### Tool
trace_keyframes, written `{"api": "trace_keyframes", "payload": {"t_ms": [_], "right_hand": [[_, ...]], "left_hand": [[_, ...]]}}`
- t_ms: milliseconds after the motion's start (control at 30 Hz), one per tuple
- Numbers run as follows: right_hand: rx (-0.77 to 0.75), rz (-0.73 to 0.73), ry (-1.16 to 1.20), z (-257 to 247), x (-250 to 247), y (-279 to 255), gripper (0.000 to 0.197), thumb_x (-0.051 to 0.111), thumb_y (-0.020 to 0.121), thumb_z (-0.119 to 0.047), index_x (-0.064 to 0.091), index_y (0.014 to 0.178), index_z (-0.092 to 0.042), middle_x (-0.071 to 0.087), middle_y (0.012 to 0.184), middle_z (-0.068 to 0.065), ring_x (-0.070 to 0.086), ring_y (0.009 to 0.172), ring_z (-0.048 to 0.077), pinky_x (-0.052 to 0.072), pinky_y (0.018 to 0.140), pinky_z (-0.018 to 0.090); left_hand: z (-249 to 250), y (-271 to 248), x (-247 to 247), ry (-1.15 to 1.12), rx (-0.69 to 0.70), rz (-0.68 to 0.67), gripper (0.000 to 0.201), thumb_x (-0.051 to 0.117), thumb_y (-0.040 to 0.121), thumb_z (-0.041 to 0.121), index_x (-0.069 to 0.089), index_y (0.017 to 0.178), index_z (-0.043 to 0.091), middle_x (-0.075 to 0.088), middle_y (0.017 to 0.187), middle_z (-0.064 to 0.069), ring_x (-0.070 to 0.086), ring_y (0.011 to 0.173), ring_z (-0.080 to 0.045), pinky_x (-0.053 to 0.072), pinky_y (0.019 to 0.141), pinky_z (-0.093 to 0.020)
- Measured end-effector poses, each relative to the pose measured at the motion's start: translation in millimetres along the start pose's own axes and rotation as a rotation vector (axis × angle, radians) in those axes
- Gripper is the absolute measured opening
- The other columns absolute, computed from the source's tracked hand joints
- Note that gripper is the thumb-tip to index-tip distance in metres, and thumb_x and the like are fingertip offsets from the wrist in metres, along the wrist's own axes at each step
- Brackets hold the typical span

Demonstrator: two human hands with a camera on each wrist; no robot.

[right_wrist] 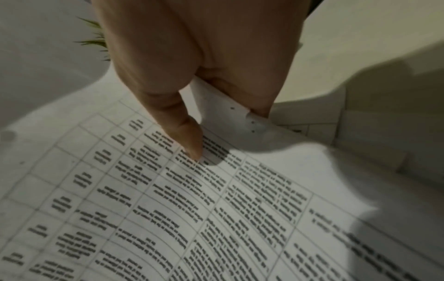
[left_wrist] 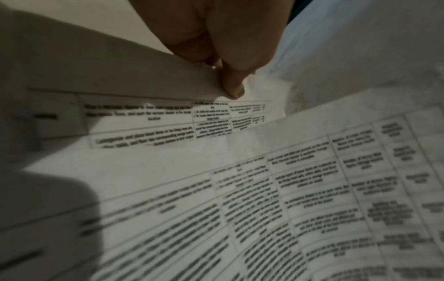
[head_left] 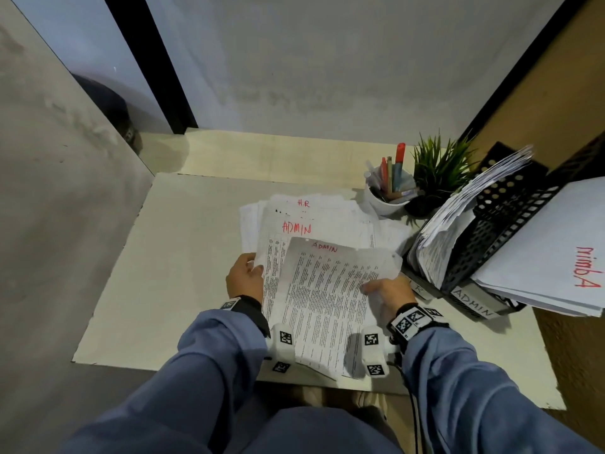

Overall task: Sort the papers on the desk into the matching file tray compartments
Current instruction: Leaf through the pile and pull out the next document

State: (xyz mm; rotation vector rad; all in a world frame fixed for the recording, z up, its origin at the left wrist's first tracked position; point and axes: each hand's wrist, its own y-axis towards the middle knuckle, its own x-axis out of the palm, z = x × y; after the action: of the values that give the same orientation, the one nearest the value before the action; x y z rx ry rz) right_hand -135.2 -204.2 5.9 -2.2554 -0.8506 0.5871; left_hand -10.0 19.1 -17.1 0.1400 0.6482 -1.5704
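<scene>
Both hands are on paper: the right hand [head_left: 384, 294] pinches the top ADMIN sheet [head_left: 327, 299] by its right edge, thumb on the print, while the left hand [head_left: 245, 276] pinches the edge of the sheet beneath. A pile [head_left: 314, 217] at 12 o'clock, showing ADMIN and H.R headings, remains unsorted. At 3 o'clock the tray [head_left: 491, 237] already holds thick stacks, so I judge sorting partly done.

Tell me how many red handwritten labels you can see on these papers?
4: "H.R" atop the desk pile, "ADMIN" below it, "ADMIN" on the held sheet, "Admin" on the tray's sheet. Others may be hidden.
</scene>
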Motion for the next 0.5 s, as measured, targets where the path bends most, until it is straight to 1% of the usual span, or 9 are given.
{"api": "trace_keyframes", "payload": {"t_ms": [67, 133, 167, 200, 267, 333, 400, 467, 500], "right_hand": [[-0.062, -0.01, -0.005, 1.1, 0.9, 2.4, 0.027, 0.066, 0.063, 0.019, 0.06, 0.072, -0.005, 0.062, 0.077, 0.007, 0.059, 0.081, 0.03, 0.051, 0.079, 0.032], [-0.141, -0.052, -0.039, -4.7, 1.7, -4.4, 0.022, 0.063, 0.065, 0.023, 0.064, 0.07, 0.001, 0.063, 0.067, 0.004, 0.059, 0.074, 0.023, 0.05, 0.058, 0.016], [-0.172, -0.092, -0.047, -7.3, 1.3, -5.7, 0.021, 0.061, 0.066, 0.024, 0.068, 0.076, 0.007, 0.065, 0.067, 0.004, 0.059, 0.073, 0.022, 0.049, 0.055, 0.012], [-0.181, -0.119, -0.044, -9.5, 1.3, -6.5, 0.023, 0.06, 0.066, 0.025, 0.068, 0.085, 0.013, 0.066, 0.072, 0.005, 0.059, 0.075, 0.021, 0.048, 0.059, 0.009], [-0.165, -0.124, -0.056, -12.7, 3.7, -6.1, 0.025, 0.059, 0.069, 0.024, 0.067, 0.091, 0.016, 0.064, 0.081, 0.008, 0.057, 0.079, 0.019, 0.048, 0.076, 0.014], [-0.141, -0.156, -0.057, -14.5, 4.2, -5.4, 0.021, 0.058, 0.075, 0.019, 0.069, 0.08, 0.002, 0.063, 0.078, 0.008, 0.056, 0.075, 0.02, 0.05, 0.071, 0.015], [-0.128, -0.146, -0.012, -16.4, 4.9, -7.4, 0.024, 0.056, 0.079, 0.016, 0.066, 0.081, -0.006, 0.061, 0.078, 0.007, 0.056, 0.072, 0.018, 0.048, 0.056, 0.015], [-0.11, -0.062, -0.018, -17.7, 4.0, -12.8, 0.02, 0.063, 0.077, 0.012, 0.06, 0.084, -0.006, 0.059, 0.079, 0.005, 0.054, 0.071, 0.016, 0.042, 0.055, 0.024], [-0.107, -0.041, -0.025, -18.3, 3.8, -14.4, 0.019, 0.065, 0.076, 0.01, 0.057, 0.082, -0.007, 0.058, 0.078, 0.005, 0.052, 0.069, 0.016, 0.039, 0.055, 0.025]], "left_hand": [[-1.1, -3.3, -2.6, 0.008, 0.081, 0.003, 0.021, 0.051, 0.089, 0.004, 0.069, 0.1, 0.01, 0.07, 0.099, -0.012, 0.063, 0.093, -0.034, 0.05, 0.081, -0.031], [-0.9, -8.2, -4.8, -0.037, 0.117, 0.032, 0.022, 0.053, 0.088, 0.001, 0.073, 0.09, 0.01, 0.071, 0.107, -0.01, 0.064, 0.099, -0.028, 0.048, 0.087, -0.027], [-1.4, -10.3, -4.8, -0.057, 0.137, 0.043, 0.022, 0.054, 0.087, 0.0, 0.074, 0.086, 0.009, 0.069, 0.113, -0.008, 0.063, 0.103, -0.024, 0.047, 0.092, -0.027], [0.1, -12.8, -4.9, -0.07, 0.15, 0.055, 0.022, 0.055, 0.085, -0.002, 0.074, 0.082, 0.008, 0.068, 0.113, -0.006, 0.061, 0.104, -0.022, 0.046, 0.093, -0.027], [4.3, -15.8, -5.0, -0.114, 0.142, 0.079, 0.028, 0.052, 0.083, -0.005, 0.07, 0.071, 0.012, 0.067, 0.101, -0.003, 0.06, 0.099, -0.021, 0.043, 0.082, -0.022], [4.7, -13.8, -2.2, -0.203, 0.089, 0.062, 0.036, 0.048, 0.082, -0.007, 0.065, 0.061, 0.017, 0.068, 0.09, -0.001, 0.061, 0.095, -0.023, 0.044, 0.076, -0.02], [0.1, -8.1, 2.7, -0.302, 0.006, -0.002, 0.04, 0.045, 0.079, -0.008, 0.06, 0.053, 0.019, 0.072, 0.087, -0.003, 0.063, 0.096, -0.029, 0.051, 0.087, -0.032], [-4.8, -2.9, 5.4, -0.377, -0.068, -0.071, 0.042, 0.043, 0.076, -0.008, 0.059, 0.049, 0.019, 0.073, 0.089, -0.01, 0.064, 0.098, -0.035, 0.049, 0.096, -0.049], [-6.9, -0.6, 5.8, -0.402, -0.091, -0.103, 0.045, 0.042, 0.077, -0.01, 0.059, 0.048, 0.019, 0.072, 0.091, -0.014, 0.064, 0.099, -0.037, 0.047, 0.098, -0.052]]}}
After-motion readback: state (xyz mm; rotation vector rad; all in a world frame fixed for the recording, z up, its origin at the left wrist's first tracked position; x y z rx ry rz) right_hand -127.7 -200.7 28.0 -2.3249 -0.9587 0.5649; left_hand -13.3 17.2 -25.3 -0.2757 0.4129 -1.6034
